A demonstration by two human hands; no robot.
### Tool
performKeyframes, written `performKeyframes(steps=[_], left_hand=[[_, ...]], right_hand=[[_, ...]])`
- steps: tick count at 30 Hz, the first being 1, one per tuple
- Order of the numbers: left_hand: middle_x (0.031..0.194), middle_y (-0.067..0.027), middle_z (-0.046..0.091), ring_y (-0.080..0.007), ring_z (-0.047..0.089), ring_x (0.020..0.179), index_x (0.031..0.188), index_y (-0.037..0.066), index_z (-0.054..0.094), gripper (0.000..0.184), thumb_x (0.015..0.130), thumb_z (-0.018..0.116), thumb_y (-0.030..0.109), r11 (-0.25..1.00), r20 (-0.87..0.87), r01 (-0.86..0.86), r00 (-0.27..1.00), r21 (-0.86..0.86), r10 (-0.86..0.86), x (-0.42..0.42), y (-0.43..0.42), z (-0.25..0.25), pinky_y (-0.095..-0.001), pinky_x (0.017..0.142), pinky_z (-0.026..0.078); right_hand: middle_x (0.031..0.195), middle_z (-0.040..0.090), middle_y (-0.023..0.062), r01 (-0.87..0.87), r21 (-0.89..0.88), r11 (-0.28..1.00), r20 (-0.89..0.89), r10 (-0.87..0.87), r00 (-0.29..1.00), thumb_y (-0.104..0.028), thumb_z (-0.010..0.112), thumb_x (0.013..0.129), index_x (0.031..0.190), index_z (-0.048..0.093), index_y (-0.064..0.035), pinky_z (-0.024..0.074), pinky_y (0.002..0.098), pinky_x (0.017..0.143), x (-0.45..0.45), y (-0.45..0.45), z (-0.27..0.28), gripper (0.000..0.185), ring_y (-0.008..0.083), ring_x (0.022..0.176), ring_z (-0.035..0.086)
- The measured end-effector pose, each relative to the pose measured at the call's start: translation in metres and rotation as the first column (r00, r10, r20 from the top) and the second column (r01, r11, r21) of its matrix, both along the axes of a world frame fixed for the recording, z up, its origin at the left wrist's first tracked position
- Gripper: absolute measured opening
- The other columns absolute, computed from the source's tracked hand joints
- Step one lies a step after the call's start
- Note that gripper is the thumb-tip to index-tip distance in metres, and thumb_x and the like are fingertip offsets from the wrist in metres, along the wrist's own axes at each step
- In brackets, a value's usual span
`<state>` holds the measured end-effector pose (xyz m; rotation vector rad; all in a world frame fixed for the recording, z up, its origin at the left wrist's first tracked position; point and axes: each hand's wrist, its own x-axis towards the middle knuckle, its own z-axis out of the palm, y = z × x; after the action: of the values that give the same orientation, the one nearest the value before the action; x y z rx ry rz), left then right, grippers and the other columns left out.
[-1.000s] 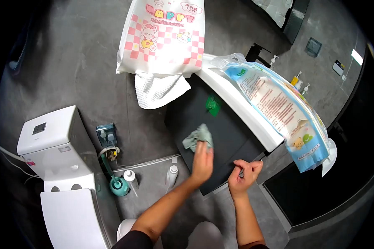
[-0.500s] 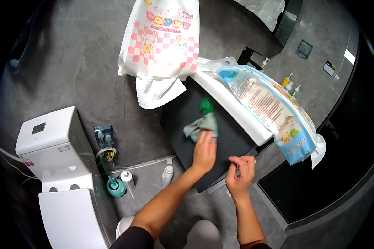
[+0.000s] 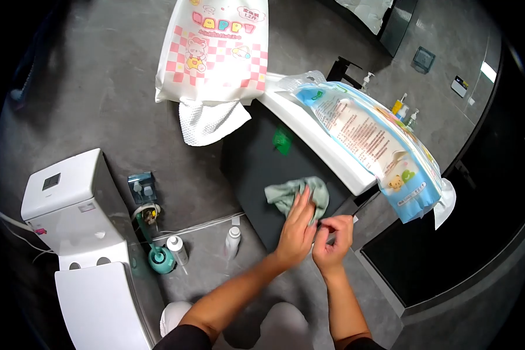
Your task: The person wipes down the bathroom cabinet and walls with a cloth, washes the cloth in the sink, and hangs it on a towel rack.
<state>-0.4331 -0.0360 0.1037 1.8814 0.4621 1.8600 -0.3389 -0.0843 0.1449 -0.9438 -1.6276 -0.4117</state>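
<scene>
My left hand presses a grey-green cloth against the dark front of the cabinet, fingers stretched over the bunched fabric. Close beside it, at the cabinet's lower right edge, my right hand is closed with curled fingers. What it grips, if anything, is hidden. A green translucent piece sits on the dark front above the cloth. The white washbasin tops the cabinet, and a blue printed plastic pack lies on it.
A white-and-pink bag of towels hangs on the wall with one white towel poking out. The toilet stands at left, near a teal toilet brush, a white bottle and another white bottle. A black tap is behind the basin.
My left hand has moved the cloth down and right across the dark front, nearer my right hand. The right hand stays almost in place; the view has shifted slightly.
</scene>
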Motion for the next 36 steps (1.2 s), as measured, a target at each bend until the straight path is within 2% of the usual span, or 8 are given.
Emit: performKeyframes(steps=[3, 9, 16, 22, 25, 31, 34, 36], left_hand=[[0.148, -0.0306, 0.032, -0.0564, 0.033, 0.131, 0.121, -0.009, 0.051, 0.039, 0.083, 0.053, 0.000, 0.994, -0.110, -0.050, 0.992, 0.094, 0.060, -0.007, 0.020, 0.002, -0.0533, 0.112, 0.029], [0.148, -0.0327, 0.032, -0.0531, 0.033, 0.135, 0.126, -0.009, 0.049, 0.045, 0.082, 0.054, -0.002, 0.995, -0.196, -0.079, 0.978, -0.067, 0.064, -0.001, -0.016, -0.106, -0.0549, 0.111, 0.029], [0.148, -0.0321, 0.032, -0.0513, 0.027, 0.139, 0.141, -0.009, 0.037, 0.057, 0.085, 0.047, -0.001, 0.982, -0.098, -0.129, 0.985, 0.141, 0.144, -0.003, 0.042, -0.006, -0.0488, 0.116, 0.021], [0.151, -0.0292, 0.030, -0.0482, 0.024, 0.141, 0.143, -0.007, 0.037, 0.049, 0.098, 0.041, 0.012, 0.938, 0.012, -0.095, 0.994, -0.334, 0.105, 0.012, 0.008, -0.108, -0.0502, 0.116, 0.018], [0.152, -0.0293, 0.028, -0.0479, 0.024, 0.141, 0.143, -0.007, 0.036, 0.049, 0.100, 0.040, 0.017, 0.867, -0.049, -0.225, 0.973, -0.445, 0.227, 0.020, 0.011, -0.113, -0.0500, 0.116, 0.018], [0.154, -0.0301, 0.023, -0.0503, 0.025, 0.140, 0.127, -0.008, 0.047, 0.038, 0.099, 0.042, 0.017, 0.967, -0.006, -0.236, 0.972, -0.096, 0.237, -0.010, 0.070, -0.025, -0.0517, 0.115, 0.019], [0.153, -0.0294, 0.025, -0.0497, 0.027, 0.139, 0.128, -0.007, 0.048, 0.038, 0.096, 0.045, 0.015, 0.973, -0.007, -0.220, 0.976, -0.068, 0.220, -0.003, 0.065, -0.051, -0.0541, 0.115, 0.019], [0.151, -0.0283, 0.028, -0.0452, 0.025, 0.141, 0.138, -0.007, 0.040, 0.046, 0.096, 0.045, 0.009, 0.939, -0.041, -0.226, 0.974, -0.259, 0.223, -0.001, 0.055, -0.093, -0.0486, 0.116, 0.019]], right_hand=[[0.085, 0.047, 0.0077, -0.012, -0.074, 0.997, -0.152, 0.001, 0.988, 0.006, 0.054, 0.083, 0.094, 0.050, -0.0012, 0.0379, 0.0269, 0.063, 0.007, -0.005, -0.007, 0.013, 0.0155, 0.072, 0.045], [0.086, 0.045, 0.0072, 0.038, -0.166, 0.985, -0.181, -0.069, 0.981, 0.005, 0.055, 0.084, 0.098, 0.050, -0.0017, 0.0383, 0.0271, 0.064, 0.018, -0.005, -0.023, 0.016, 0.0151, 0.072, 0.044], [0.082, 0.053, 0.0114, 0.056, -0.043, 0.997, -0.010, -0.057, 0.998, 0.003, 0.060, 0.080, 0.095, 0.056, -0.0021, 0.0417, 0.0344, 0.065, 0.005, 0.006, -0.017, 0.016, 0.0249, 0.074, 0.051], [0.088, 0.052, 0.0117, 0.091, -0.004, 0.996, 0.099, -0.090, 0.991, 0.004, 0.057, 0.081, 0.097, 0.058, -0.0005, 0.0426, 0.0318, 0.065, 0.000, 0.008, -0.014, 0.016, 0.0233, 0.078, 0.050], [0.088, 0.052, 0.0117, 0.072, -0.046, 0.996, 0.061, -0.069, 0.996, 0.004, 0.057, 0.081, 0.096, 0.058, -0.0001, 0.0429, 0.0307, 0.066, 0.000, 0.005, -0.014, 0.016, 0.0225, 0.078, 0.050], [0.087, 0.057, 0.0137, 0.055, -0.098, 0.994, -0.011, -0.057, 0.998, 0.007, 0.057, 0.079, 0.097, 0.059, 0.0004, 0.0455, 0.0359, 0.071, 0.005, -0.004, -0.011, 0.019, 0.0288, 0.080, 0.055], [0.087, 0.058, 0.0137, 0.065, -0.095, 0.993, 0.010, -0.065, 0.998, 0.007, 0.057, 0.079, 0.096, 0.059, 0.0003, 0.0455, 0.0359, 0.071, 0.011, -0.006, -0.018, 0.019, 0.0284, 0.079, 0.056], [0.087, 0.058, 0.0137, 0.048, -0.123, 0.991, 0.004, -0.047, 0.999, 0.008, 0.057, 0.078, 0.096, 0.060, 0.0000, 0.0454, 0.0358, 0.072, 0.010, -0.008, -0.024, 0.020, 0.0285, 0.079, 0.056]])
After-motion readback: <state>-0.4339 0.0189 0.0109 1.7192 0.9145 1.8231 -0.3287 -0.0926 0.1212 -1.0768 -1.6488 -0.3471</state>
